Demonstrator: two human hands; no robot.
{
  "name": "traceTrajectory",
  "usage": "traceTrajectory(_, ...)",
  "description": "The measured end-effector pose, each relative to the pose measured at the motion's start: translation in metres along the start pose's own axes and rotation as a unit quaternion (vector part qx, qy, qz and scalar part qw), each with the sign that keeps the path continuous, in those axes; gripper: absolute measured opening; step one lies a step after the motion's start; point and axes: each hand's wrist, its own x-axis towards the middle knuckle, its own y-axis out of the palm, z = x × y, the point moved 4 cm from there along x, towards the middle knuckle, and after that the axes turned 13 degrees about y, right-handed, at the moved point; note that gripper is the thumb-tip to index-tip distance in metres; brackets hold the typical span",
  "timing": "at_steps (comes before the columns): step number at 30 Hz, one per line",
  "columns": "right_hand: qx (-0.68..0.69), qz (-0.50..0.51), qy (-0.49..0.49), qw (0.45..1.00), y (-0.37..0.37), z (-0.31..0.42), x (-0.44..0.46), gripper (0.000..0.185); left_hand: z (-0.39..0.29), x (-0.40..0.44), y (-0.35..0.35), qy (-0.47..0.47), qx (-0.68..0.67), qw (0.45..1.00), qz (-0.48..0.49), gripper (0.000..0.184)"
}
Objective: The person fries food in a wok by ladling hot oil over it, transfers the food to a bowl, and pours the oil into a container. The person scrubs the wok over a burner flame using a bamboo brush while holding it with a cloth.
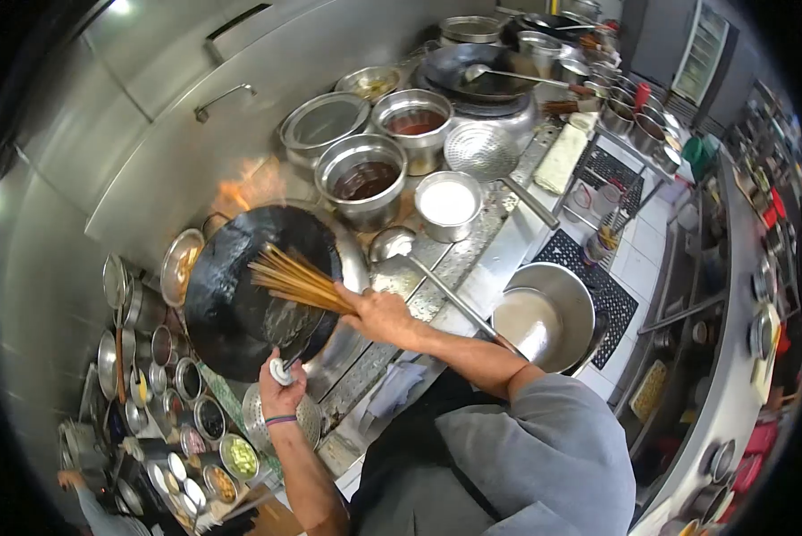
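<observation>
A dark wok point(226, 268) sits tilted over the burner, with flame point(247, 186) rising behind its far rim. My right hand point(378, 314) is closed around a bamboo wok brush point(298, 281), whose splayed bristles reach over the inside of the wok. What looks like a little water point(289, 323) shows below the bristles. At the wok's near rim, my left hand point(283, 389) grips a handle with a round white end point(281, 372). A coloured band circles that wrist. The fingers partly hide where the handle joins the wok.
Pots of dark sauce point(365, 183), red sauce point(416, 123) and white liquid point(448, 201) stand beyond the wok. A ladle point(394, 243) and a perforated strainer point(481, 152) lie near them. A large pot point(544, 317) stands right; ingredient bowls point(239, 456) crowd the lower left, near another person's hand point(68, 479).
</observation>
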Motion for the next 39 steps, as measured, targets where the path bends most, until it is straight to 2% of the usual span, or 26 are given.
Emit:
traceTrajectory(1, 0.002, -0.007, -0.011, 1.000, 0.005, -0.001, 0.000, 0.073, -0.003, 0.012, -0.014, -0.026, 0.005, 1.000, 0.013, 0.025)
traceTrajectory(2, 0.015, -0.019, 0.001, 1.000, 0.010, -0.003, 0.002, 0.072, 0.001, -0.003, 0.004, -0.053, 0.011, 0.998, 0.025, 0.025)
traceTrajectory(3, 0.029, -0.030, 0.013, 0.999, 0.014, -0.005, 0.004, 0.071, 0.004, -0.022, 0.016, -0.036, 0.023, 0.999, 0.009, 0.018)
traceTrajectory(5, 0.053, -0.048, 0.033, 0.997, 0.018, -0.009, 0.005, 0.070, 0.004, -0.012, 0.001, -0.012, 0.037, 0.999, 0.011, 0.018)
traceTrajectory(8, 0.099, -0.023, 0.042, 0.994, 0.008, -0.020, -0.002, 0.070, 0.003, -0.014, -0.013, 0.041, 0.072, 0.995, 0.047, 0.023)
traceTrajectory(10, 0.144, -0.032, 0.057, 0.987, -0.005, -0.031, -0.014, 0.069, 0.007, -0.032, -0.012, 0.038, 0.062, 0.997, 0.019, 0.022)
traceTrajectory(12, 0.195, -0.049, 0.057, 0.978, -0.010, -0.045, -0.029, 0.068, 0.010, -0.049, -0.010, 0.093, 0.089, 0.992, -0.017, 0.020)
traceTrajectory(16, 0.222, -0.063, 0.135, 0.964, -0.040, -0.069, -0.050, 0.068, 0.006, -0.065, -0.014, 0.133, 0.151, 0.979, -0.022, 0.021)
traceTrajectory(21, 0.210, -0.101, 0.180, 0.956, -0.071, -0.093, -0.057, 0.069, 0.003, -0.073, -0.026, 0.196, 0.172, 0.965, -0.027, 0.020)
traceTrajectory(25, 0.191, -0.138, 0.187, 0.954, -0.075, -0.107, -0.047, 0.068, 0.002, -0.095, -0.015, 0.275, 0.199, 0.937, -0.079, 0.019)
traceTrajectory(26, 0.195, -0.149, 0.185, 0.952, -0.076, -0.108, -0.045, 0.067, -0.001, -0.095, -0.014, 0.280, 0.203, 0.936, -0.065, 0.019)
traceTrajectory(28, 0.210, -0.163, 0.176, 0.948, -0.075, -0.105, -0.043, 0.067, -0.004, -0.103, -0.014, 0.295, 0.233, 0.921, -0.101, 0.016)
traceTrajectory(31, 0.215, -0.164, 0.179, 0.946, -0.074, -0.103, -0.040, 0.065, -0.008, -0.101, -0.020, 0.340, 0.279, 0.892, -0.100, 0.008)
traceTrajectory(37, 0.204, -0.124, 0.174, 0.955, -0.063, -0.106, -0.030, 0.065, -0.008, -0.112, -0.012, 0.336, 0.286, 0.889, -0.127, 0.009)
traceTrajectory(39, 0.191, -0.114, 0.177, 0.959, -0.061, -0.103, -0.024, 0.064, -0.007, -0.114, -0.004, 0.371, 0.268, 0.880, -0.124, 0.007)
